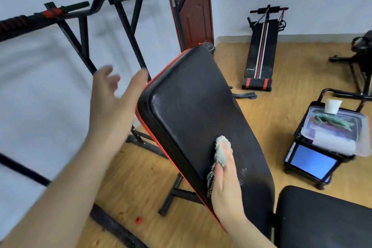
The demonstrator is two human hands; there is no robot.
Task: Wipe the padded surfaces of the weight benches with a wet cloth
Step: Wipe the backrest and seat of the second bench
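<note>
— The pad (191,106)?
— Tilted, just right of the left hand (114,104), whose fingers are spread and hold nothing.
— The cloth (222,151)?
— Under the right hand's (225,183) straight fingers, pressed flat against the pad.

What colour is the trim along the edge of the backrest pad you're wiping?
Red trim on a black pad; head view.
</note>
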